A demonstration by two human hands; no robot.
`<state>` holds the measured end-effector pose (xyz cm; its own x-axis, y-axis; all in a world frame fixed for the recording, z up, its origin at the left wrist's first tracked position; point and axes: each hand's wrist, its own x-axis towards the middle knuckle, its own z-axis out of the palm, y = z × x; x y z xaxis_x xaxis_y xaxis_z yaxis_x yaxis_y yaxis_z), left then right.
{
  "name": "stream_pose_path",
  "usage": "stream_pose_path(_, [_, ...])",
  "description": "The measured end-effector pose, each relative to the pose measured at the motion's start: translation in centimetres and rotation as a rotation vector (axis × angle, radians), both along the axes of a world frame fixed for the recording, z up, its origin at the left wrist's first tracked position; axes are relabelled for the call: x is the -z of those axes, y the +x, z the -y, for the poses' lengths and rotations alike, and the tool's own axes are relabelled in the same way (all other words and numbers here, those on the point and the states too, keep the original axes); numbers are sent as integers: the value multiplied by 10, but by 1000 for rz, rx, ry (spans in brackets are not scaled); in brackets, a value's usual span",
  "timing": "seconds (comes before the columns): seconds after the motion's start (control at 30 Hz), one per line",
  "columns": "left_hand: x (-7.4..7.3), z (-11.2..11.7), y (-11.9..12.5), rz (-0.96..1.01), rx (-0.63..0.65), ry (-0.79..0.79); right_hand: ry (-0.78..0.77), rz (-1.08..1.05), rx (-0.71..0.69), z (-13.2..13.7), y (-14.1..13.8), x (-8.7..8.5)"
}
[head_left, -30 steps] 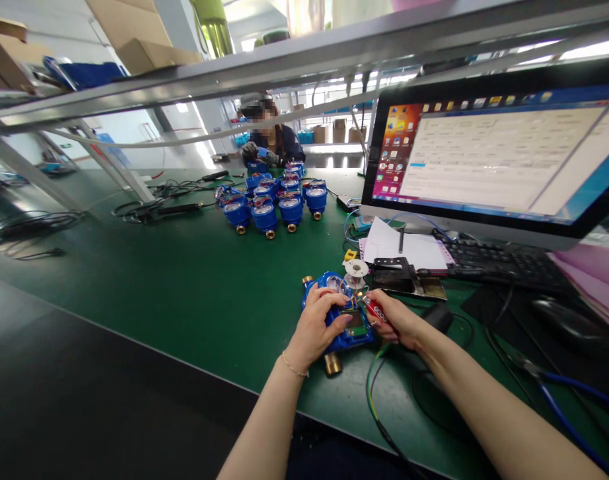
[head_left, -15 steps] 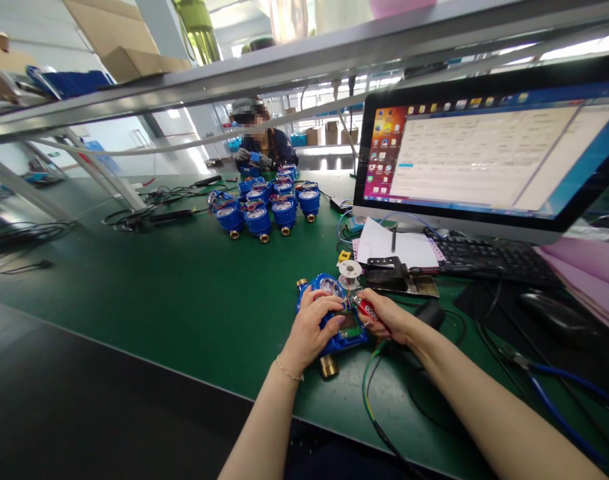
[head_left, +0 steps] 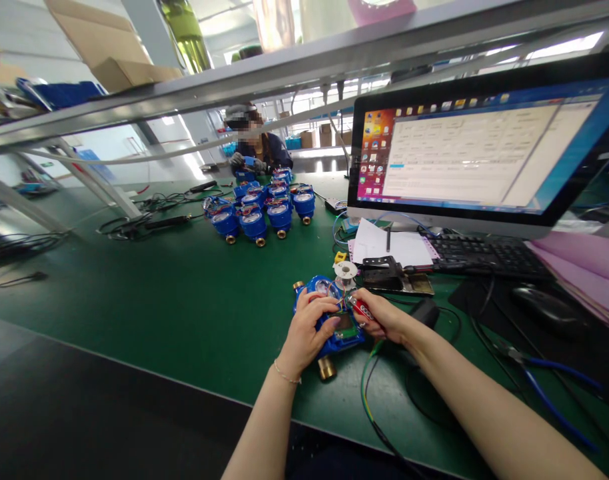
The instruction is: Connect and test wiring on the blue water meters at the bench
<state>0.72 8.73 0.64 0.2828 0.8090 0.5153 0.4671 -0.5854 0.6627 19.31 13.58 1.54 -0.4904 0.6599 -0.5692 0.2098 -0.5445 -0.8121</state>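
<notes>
The blue plastic water meter with brass pipe ends (head_left: 329, 323) lies on the green table mat (head_left: 194, 293), close to the front edge and right in front of the person. It looks heavy for its size, because the pipe ends are solid metal, so it will likely stay put and not slide much. The blue shell is hard and stiff. The open top looks easy to hurt: there is a small green screen board and thin coloured wires (head_left: 345, 303) there, so fingers should stay off those. The sides of the blue shell look like the safe place to hold. The left hand (head_left: 307, 330) rests on top of the meter with its fingers curled around the left side, pressing it down to the mat. The right hand (head_left: 384, 319) is closed tight around a red pen-shaped tool with a green cord (head_left: 363, 310), and the tool's tip points at the wires on the right side of the meter. So the meter sits under the left hand and just to the left of the right hand, with the tool tip touching or nearly touching it; I cannot tell which.
</notes>
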Motion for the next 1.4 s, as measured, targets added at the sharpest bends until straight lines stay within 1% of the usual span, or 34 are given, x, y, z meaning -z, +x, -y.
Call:
stream_pose_path(0.33, [1, 0, 1, 13, -1, -10, -20, -13, 5, 0, 0, 3])
stream_pose_path(1.4, [4, -2, 1, 26, 3, 13, -82, -71, 133, 5, -3, 5])
